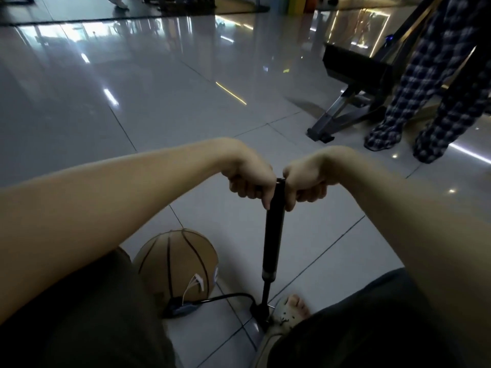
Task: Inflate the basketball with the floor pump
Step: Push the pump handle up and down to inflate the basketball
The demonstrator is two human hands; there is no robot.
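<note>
Floor pump [273,229] is being held upright on the tiled floor [159,102], used as landmark. Left hand [251,181] and right hand [305,185] are being wrapped closed round the handle at the pump's top, one each side of the barrel, knuckles up, likely so force is being sent straight down the shaft. A foot [292,309] in a light sandal is being pressed at the pump's base on its right, probably to keep it from tipping. Basketball [178,258] is being left on the floor just left of the pump's lower end, near a leg, within reach of the hose [231,297] that is being run from the base toward the ball's underside; the needle seat is hidden, so it cannot be told if it is in. A thin rod is being shown under the barrel, so a stroke is judged to be partway. Floor beyond the pump is being left open. Well beyond and right of the pump, a black bench frame [356,67] and a bystander's checked trouser legs [414,102] are standing, clear of the elbows.
</note>
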